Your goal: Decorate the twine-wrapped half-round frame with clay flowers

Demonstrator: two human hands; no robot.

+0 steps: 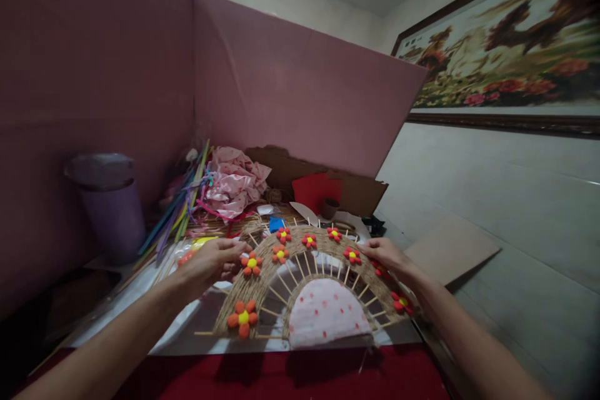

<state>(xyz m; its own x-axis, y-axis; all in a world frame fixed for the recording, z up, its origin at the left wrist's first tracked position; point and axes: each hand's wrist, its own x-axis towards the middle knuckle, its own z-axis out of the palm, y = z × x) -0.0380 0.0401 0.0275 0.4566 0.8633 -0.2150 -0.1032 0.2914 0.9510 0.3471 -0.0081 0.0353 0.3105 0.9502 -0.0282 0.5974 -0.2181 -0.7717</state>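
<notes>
A half-round fan (267,269) of twine woven over thin wooden sticks stands tilted up over the table's near side. Its centre is a half circle of pale pink cloth (328,312) with red dots. Orange and red clay-like flowers with yellow middles, such as an orange flower (242,319), dot the twine band. My left hand (222,262) grips the fan's upper left edge, thumb toward a flower. On the upper right edge, my right hand (382,254) is closed, its fingertips partly hidden behind the rim.
Behind the fan lie crumpled pink cloth (237,181), a red sheet (316,190) and a small dark pot (329,207). Coloured pipe cleaners (180,206) and a purple bin (115,219) are at the left. Dark red cloth (281,378) covers the near edge. Cardboard (452,250) leans at the right.
</notes>
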